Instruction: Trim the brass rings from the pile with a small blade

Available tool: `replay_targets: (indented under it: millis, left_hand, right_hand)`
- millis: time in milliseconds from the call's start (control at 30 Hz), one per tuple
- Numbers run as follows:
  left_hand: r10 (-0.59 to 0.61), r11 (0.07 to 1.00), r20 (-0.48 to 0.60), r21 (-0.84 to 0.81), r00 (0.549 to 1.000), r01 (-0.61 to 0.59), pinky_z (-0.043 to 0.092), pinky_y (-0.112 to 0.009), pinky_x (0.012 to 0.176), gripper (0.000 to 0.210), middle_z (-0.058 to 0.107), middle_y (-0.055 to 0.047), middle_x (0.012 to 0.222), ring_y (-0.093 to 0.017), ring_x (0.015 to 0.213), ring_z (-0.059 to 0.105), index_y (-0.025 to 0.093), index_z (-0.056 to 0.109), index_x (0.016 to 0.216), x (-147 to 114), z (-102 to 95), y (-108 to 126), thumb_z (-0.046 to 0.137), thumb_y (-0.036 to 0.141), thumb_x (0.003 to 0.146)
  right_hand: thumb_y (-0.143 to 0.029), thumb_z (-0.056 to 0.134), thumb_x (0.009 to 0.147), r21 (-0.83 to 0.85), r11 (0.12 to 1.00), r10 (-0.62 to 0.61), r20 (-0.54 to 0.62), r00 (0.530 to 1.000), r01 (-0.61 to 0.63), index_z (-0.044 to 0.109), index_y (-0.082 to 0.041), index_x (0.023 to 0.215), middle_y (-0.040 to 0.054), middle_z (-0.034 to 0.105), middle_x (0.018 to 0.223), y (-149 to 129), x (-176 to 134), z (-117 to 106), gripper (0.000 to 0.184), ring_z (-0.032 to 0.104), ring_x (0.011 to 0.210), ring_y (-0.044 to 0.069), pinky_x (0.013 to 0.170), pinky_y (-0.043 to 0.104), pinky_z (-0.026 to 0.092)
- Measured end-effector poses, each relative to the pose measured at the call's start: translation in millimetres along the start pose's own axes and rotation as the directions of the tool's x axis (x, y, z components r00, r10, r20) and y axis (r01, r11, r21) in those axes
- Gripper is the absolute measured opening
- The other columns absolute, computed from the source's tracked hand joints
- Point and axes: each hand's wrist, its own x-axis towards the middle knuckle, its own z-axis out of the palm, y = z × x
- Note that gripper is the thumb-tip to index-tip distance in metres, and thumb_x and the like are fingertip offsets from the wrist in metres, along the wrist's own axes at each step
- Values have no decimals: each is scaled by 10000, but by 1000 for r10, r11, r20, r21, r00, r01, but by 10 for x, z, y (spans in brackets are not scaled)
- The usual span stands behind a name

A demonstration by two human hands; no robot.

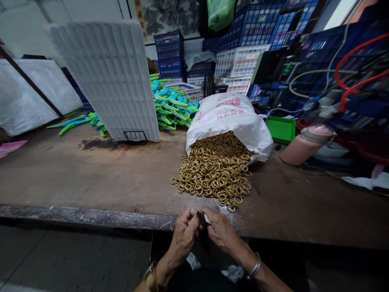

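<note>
My left hand (pixel 184 232) and my right hand (pixel 221 229) meet fingertip to fingertip at the table's front edge. Both are closed in a pinch. A sliver of something white (pixel 207 219) shows at the fingers of my right hand; its kind I cannot make out. What my left fingers hold, if anything, is hidden behind them. Just beyond both hands lies a heap of brass-coloured rings (pixel 212 172), spilling from the open mouth of a white sack (pixel 225 111) with red print. The sack rests on its side on the brown table (pixel 130 174).
A white ribbed panel (pixel 106 77) stands upright at the left, in front of green and blue plastic pieces (pixel 173 105). Right of the sack are a green tray (pixel 280 129), a pink bottle (pixel 306 144) and red hoses (pixel 342 77). Stacked crates (pixel 240 61) fill the back.
</note>
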Motion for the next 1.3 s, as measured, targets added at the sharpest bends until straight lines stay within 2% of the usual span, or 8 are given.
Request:
replay_targets:
  millis: [167,333,467,667,900,1033,1167,1300]
  left_hand:
    - [10,999,87,43,996,-14,273,-181,443,346,484,27,546,-48,434,372,157,469,659,-142,29,95,503,485,763]
    - [-96,980,206,-150,974,129,225,-167,367,359,468,34,501,-32,363,314,143,498,682,-223,44,76,499,493,759]
    - [-173,921,216,-310,961,235,207,-154,328,293,513,5,523,-29,350,321,125,519,681,-200,-24,-61,507,402,777]
    - [-235,800,272,-491,933,345,291,-146,323,141,587,-31,668,-63,407,434,153,511,854,-204,-76,-87,539,228,738]
    - [-248,728,227,-598,942,336,350,-159,351,236,554,-55,697,-112,546,527,122,513,638,-197,-119,-170,532,321,763]
    - [-206,776,236,-552,950,305,342,-159,339,233,545,-47,606,-95,476,493,117,518,642,-144,-132,-132,560,319,750]
    - [-189,821,164,-515,968,248,345,-148,350,252,526,-16,619,-88,493,499,135,498,680,-28,-117,-69,624,352,700]
    - [-159,909,14,-389,987,152,319,-137,343,325,492,25,597,-74,475,472,153,496,816,112,-78,-62,622,423,686]
  right_hand:
    - [-69,387,631,-181,977,109,-40,993,-114,514,-193,772,-13,555,580,110,80,69,227,457,512,110,485,221,214]
    - [-79,405,668,-274,951,95,-172,980,-141,523,-187,816,2,580,611,115,260,89,217,491,539,119,498,227,211]
    - [-71,409,691,-335,930,50,-295,954,-152,506,-189,941,19,614,701,57,455,40,294,544,644,140,557,236,241]
    - [-115,437,737,-432,882,89,-243,966,-190,497,-208,931,25,640,800,2,652,12,223,580,691,149,546,254,227]
    - [-67,427,712,-460,860,121,-240,963,-223,511,-203,883,26,634,722,47,664,6,233,569,619,142,521,258,197]
    - [-62,407,699,-328,920,125,-267,956,-212,520,-201,878,9,596,645,148,627,-28,253,531,580,136,529,242,227]
    - [-280,384,792,81,986,164,-306,938,-146,504,-193,743,-10,519,600,242,573,-71,156,466,556,122,530,218,293]
    - [-448,400,781,522,845,254,-203,946,-115,434,-204,667,-74,368,489,205,450,-90,272,332,440,82,451,199,279]
